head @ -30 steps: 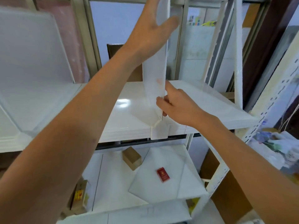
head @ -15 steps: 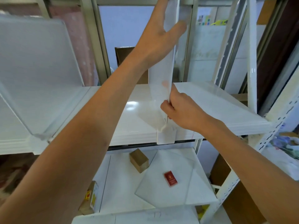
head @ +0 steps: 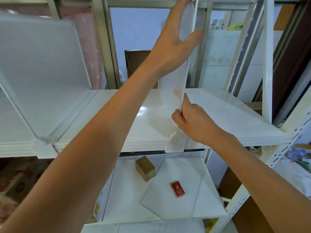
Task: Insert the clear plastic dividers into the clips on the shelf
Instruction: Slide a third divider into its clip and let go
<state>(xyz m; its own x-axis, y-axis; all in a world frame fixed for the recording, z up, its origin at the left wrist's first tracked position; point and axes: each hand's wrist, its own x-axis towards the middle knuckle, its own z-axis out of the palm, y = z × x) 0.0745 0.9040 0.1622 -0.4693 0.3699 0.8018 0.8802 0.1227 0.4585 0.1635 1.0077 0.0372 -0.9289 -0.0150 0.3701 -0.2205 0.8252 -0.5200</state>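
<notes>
A clear plastic divider (head: pixel 173 84) stands upright on the white shelf (head: pixel 227 118), its lower front corner at the white clip (head: pixel 175 142) on the shelf's front edge. My left hand (head: pixel 176 41) grips the divider's upper part, thumb on the near side. My right hand (head: pixel 190 120) pinches its front edge just above the clip. A second divider (head: pixel 42 73) stands in another clip (head: pixel 43 147) at the left. More clear divider sheets (head: pixel 176 190) lie flat on the lower shelf.
On the lower shelf lie a small brown cardboard box (head: pixel 145 169) and a red packet (head: pixel 177 189) on the flat sheets. A white perforated upright (head: pixel 267 64) bounds the shelf at right. A brown box (head: pixel 136 64) stands behind the shelf.
The view has shifted down and closer. My left hand slid slightly higher on the divider, and my right hand stays pinched on the front edge above the clip.
</notes>
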